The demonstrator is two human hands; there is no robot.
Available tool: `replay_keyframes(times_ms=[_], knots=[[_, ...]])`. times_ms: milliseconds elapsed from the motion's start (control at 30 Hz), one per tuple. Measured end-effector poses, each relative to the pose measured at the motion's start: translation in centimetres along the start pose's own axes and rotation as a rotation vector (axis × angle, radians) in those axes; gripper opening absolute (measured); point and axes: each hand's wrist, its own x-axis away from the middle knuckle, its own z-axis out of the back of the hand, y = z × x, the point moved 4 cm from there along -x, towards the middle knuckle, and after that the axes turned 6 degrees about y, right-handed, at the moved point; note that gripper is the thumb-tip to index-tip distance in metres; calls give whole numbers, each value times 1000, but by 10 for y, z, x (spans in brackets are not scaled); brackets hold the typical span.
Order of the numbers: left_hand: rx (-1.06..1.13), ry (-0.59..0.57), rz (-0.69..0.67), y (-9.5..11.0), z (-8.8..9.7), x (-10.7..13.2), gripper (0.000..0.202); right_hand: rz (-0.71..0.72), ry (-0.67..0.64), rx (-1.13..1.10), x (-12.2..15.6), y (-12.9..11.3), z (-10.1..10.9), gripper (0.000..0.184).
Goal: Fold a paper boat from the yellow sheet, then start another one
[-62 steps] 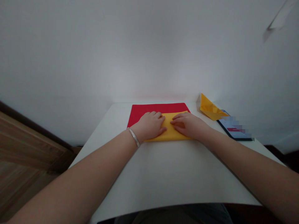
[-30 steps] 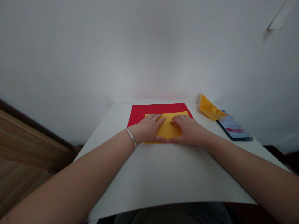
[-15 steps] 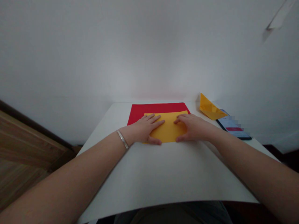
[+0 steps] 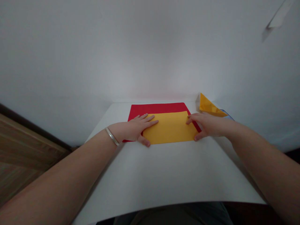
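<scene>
A yellow sheet of paper [image 4: 172, 128], wider than it is deep, lies on top of a red sheet [image 4: 157, 108] on the white table. My left hand [image 4: 134, 128] rests over the yellow paper's left edge, fingers spread and thumb at the near left corner. At the opposite edge, my right hand [image 4: 207, 123] touches the paper with its fingertips and thumb, which are held apart. Parts of both papers' sides are hidden under the hands.
On the right stands a folded yellow paper piece [image 4: 208, 106], partly over a phone [image 4: 227, 114] that my right arm mostly hides. A white wall [image 4: 150, 56] borders the table [image 4: 173, 175] at the back. Wooden furniture [image 4: 25, 159] is at the left.
My hands have moved apart, the left one leftward and the right one rightward, from the paper's middle to its side edges. More of the yellow paper shows between them.
</scene>
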Motion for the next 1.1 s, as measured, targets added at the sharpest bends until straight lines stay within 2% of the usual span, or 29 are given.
replay_keyframes(times_ms=[267,533,700,833,900,967,1033,1100], knots=[[29,-31,-25,-9,-2,0,106,2,-31,-63,5,16,1,60],[49,23,14,-3,1,1,96,-19,-4,26,1,0,2,55],[24,114,48,8,6,0,90,-77,83,112,-4,-8,-1,60],[-43,200,58,16,9,-1,90,-83,145,152,-3,-24,1,74],[-77,237,69,19,8,-2,89,-39,158,152,-4,-39,1,79],[-109,258,68,23,7,-2,87,46,174,96,-5,-57,-1,74],[-149,286,69,27,6,-2,79,39,187,7,-9,-70,-4,71],[-186,319,81,30,6,-1,67,30,203,-44,-13,-80,-7,76]])
